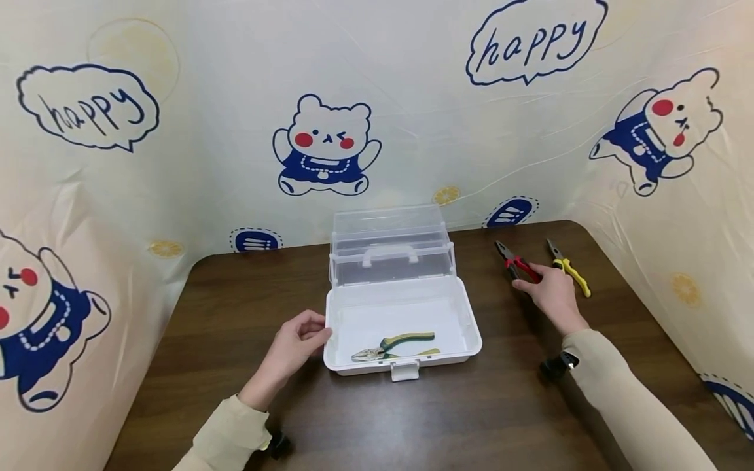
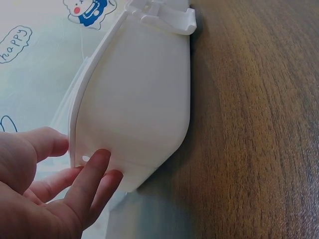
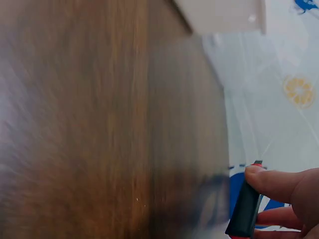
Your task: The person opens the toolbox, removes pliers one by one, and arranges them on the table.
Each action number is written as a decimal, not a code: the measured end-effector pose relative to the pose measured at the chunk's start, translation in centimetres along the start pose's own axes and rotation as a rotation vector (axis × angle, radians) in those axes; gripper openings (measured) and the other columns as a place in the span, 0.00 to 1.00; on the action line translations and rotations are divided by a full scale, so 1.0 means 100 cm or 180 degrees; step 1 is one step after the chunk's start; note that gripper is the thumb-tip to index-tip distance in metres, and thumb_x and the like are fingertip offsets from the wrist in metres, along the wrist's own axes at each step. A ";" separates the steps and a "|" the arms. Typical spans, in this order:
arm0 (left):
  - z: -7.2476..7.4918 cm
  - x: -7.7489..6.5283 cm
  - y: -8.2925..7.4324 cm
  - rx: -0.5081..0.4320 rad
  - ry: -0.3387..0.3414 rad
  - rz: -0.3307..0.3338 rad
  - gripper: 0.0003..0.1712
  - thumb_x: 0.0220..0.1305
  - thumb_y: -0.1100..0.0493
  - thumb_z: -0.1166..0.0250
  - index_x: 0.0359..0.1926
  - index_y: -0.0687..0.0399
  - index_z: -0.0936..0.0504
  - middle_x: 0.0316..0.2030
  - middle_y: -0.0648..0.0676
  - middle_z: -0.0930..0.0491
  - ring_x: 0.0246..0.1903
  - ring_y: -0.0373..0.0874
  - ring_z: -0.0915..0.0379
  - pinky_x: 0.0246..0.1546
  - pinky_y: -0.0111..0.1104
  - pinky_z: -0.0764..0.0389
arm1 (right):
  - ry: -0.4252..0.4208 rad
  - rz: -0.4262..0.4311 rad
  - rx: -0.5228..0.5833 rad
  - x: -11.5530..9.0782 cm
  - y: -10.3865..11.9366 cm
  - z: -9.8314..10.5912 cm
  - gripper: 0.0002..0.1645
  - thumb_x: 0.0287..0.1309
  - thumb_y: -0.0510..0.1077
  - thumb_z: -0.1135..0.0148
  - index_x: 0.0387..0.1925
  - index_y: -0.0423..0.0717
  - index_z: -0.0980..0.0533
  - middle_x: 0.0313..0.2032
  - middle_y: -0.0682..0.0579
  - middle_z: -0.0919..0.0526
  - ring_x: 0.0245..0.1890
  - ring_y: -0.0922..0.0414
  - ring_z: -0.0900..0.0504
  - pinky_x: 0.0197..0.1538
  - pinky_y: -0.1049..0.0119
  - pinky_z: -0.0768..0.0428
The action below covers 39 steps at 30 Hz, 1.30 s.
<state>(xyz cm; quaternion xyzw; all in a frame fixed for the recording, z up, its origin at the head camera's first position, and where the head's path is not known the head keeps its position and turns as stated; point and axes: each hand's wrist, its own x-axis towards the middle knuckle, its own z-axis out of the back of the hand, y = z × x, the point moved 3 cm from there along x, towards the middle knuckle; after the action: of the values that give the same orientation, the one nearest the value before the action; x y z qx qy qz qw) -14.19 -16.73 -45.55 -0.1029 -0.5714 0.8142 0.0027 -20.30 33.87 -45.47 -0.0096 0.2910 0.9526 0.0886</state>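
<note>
Our left hand (image 1: 293, 343) pinches a white box (image 1: 400, 311), our right hand (image 1: 555, 297) grips red pliers (image 1: 517, 261) beside yellow pliers (image 1: 567, 265); brown table (image 1: 471, 418), bear-print sheeting (image 1: 424, 144) behind.

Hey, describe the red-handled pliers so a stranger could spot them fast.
On the brown table, find the open white box. To its right, nearer it than the yellow-handled pliers, are the red-handled pliers: the only pair with red-and-black handles.

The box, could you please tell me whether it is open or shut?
The box is open: its lid stands raised at the back, and pliers show inside.
</note>
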 end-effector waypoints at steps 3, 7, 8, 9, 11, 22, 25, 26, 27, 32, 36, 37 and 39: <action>0.000 0.000 0.000 -0.0019 0.0009 0.0010 0.14 0.69 0.65 0.31 0.52 0.68 0.19 0.43 0.62 0.14 0.41 0.49 0.15 0.38 0.33 0.13 | 0.0017 -0.0188 0.0021 0.008 -0.003 -0.003 0.42 0.65 0.55 0.29 0.67 0.29 0.29 0.59 0.24 0.23 0.45 0.36 0.26 0.41 0.50 0.27; 0.000 -0.001 0.000 -0.0023 0.0028 0.0019 0.14 0.69 0.64 0.31 0.52 0.68 0.20 0.43 0.63 0.14 0.41 0.49 0.15 0.39 0.34 0.12 | -0.0144 -0.0137 0.0041 0.017 -0.004 -0.009 0.38 0.65 0.52 0.28 0.63 0.26 0.26 0.55 0.25 0.20 0.44 0.36 0.25 0.44 0.47 0.26; 0.000 -0.001 0.000 -0.0020 0.0033 0.0024 0.15 0.69 0.64 0.31 0.52 0.68 0.20 0.44 0.63 0.14 0.41 0.49 0.15 0.39 0.35 0.12 | -0.0197 -0.0107 0.0046 0.020 -0.005 -0.010 0.37 0.65 0.51 0.28 0.62 0.26 0.25 0.53 0.25 0.18 0.43 0.37 0.24 0.44 0.47 0.26; 0.000 -0.001 0.000 -0.0015 0.0044 0.0021 0.15 0.70 0.64 0.31 0.52 0.68 0.20 0.44 0.64 0.15 0.42 0.50 0.15 0.39 0.36 0.12 | -0.0248 -0.0079 0.0043 0.021 -0.005 -0.011 0.36 0.65 0.51 0.28 0.61 0.25 0.24 0.50 0.26 0.17 0.41 0.37 0.24 0.44 0.46 0.26; 0.000 -0.001 0.000 -0.0013 0.0047 0.0031 0.15 0.70 0.64 0.31 0.53 0.68 0.20 0.44 0.64 0.15 0.42 0.50 0.15 0.40 0.37 0.12 | -0.0332 -0.0057 0.0032 0.025 -0.007 -0.014 0.34 0.65 0.49 0.28 0.59 0.25 0.23 0.48 0.27 0.16 0.40 0.37 0.24 0.45 0.46 0.26; 0.000 0.000 -0.001 0.0028 0.0045 0.0076 0.13 0.70 0.65 0.31 0.52 0.66 0.19 0.44 0.64 0.15 0.41 0.48 0.15 0.40 0.35 0.12 | -0.0296 -0.0169 -0.0048 0.033 -0.007 -0.020 0.33 0.66 0.47 0.28 0.59 0.23 0.25 0.49 0.26 0.18 0.40 0.38 0.24 0.45 0.45 0.25; 0.001 -0.001 -0.002 0.0009 0.0046 0.0053 0.14 0.69 0.65 0.31 0.52 0.67 0.20 0.44 0.64 0.15 0.42 0.49 0.15 0.40 0.35 0.12 | -0.0121 -0.0100 -0.0146 0.034 -0.006 -0.018 0.30 0.67 0.47 0.31 0.57 0.23 0.24 0.46 0.26 0.18 0.39 0.38 0.24 0.44 0.45 0.24; 0.002 -0.001 -0.003 0.0008 0.0042 0.0044 0.14 0.70 0.64 0.31 0.52 0.67 0.20 0.44 0.64 0.15 0.42 0.50 0.15 0.40 0.35 0.12 | -0.0066 -0.0068 -0.0171 0.034 -0.006 -0.017 0.31 0.68 0.47 0.32 0.58 0.23 0.25 0.47 0.26 0.18 0.40 0.38 0.23 0.46 0.43 0.23; 0.002 -0.001 -0.003 0.0007 0.0027 0.0043 0.14 0.69 0.64 0.30 0.52 0.67 0.20 0.44 0.64 0.14 0.42 0.50 0.15 0.40 0.35 0.12 | -0.0019 -0.0037 -0.0193 0.034 -0.006 -0.016 0.32 0.68 0.47 0.33 0.59 0.22 0.26 0.49 0.25 0.19 0.41 0.37 0.23 0.48 0.42 0.22; 0.002 0.000 -0.002 0.0033 0.0053 0.0048 0.14 0.70 0.63 0.31 0.52 0.66 0.19 0.44 0.63 0.14 0.41 0.48 0.15 0.40 0.36 0.12 | 0.0082 -0.0029 -0.0230 0.032 -0.010 -0.015 0.34 0.69 0.47 0.35 0.62 0.21 0.29 0.53 0.23 0.20 0.44 0.37 0.22 0.52 0.40 0.21; 0.002 0.001 0.000 0.0046 0.0056 0.0064 0.13 0.70 0.64 0.31 0.51 0.66 0.19 0.43 0.62 0.14 0.40 0.46 0.15 0.40 0.35 0.12 | 0.0107 -0.0076 -0.0211 0.030 -0.013 -0.014 0.33 0.69 0.47 0.35 0.60 0.22 0.28 0.50 0.25 0.19 0.41 0.38 0.23 0.47 0.43 0.22; 0.002 0.001 0.001 0.0045 0.0054 0.0059 0.13 0.70 0.64 0.31 0.51 0.66 0.19 0.43 0.62 0.14 0.40 0.46 0.15 0.40 0.35 0.12 | 0.0127 -0.0098 -0.0207 0.029 -0.013 -0.014 0.33 0.69 0.47 0.35 0.61 0.22 0.28 0.51 0.25 0.20 0.42 0.38 0.23 0.47 0.43 0.22; 0.002 0.001 0.001 0.0043 0.0060 0.0052 0.13 0.70 0.64 0.31 0.51 0.66 0.19 0.43 0.62 0.14 0.40 0.46 0.15 0.40 0.35 0.12 | 0.0189 -0.0158 -0.0210 0.028 -0.014 -0.012 0.35 0.70 0.48 0.36 0.64 0.23 0.30 0.54 0.24 0.21 0.44 0.36 0.23 0.48 0.41 0.22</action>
<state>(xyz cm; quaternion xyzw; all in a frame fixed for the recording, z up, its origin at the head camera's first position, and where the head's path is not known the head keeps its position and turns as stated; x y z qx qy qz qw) -14.28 -16.97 -45.59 -0.1153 -0.5650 0.8170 0.0021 -22.84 34.77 -47.46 -0.0480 0.2616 0.9584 0.1032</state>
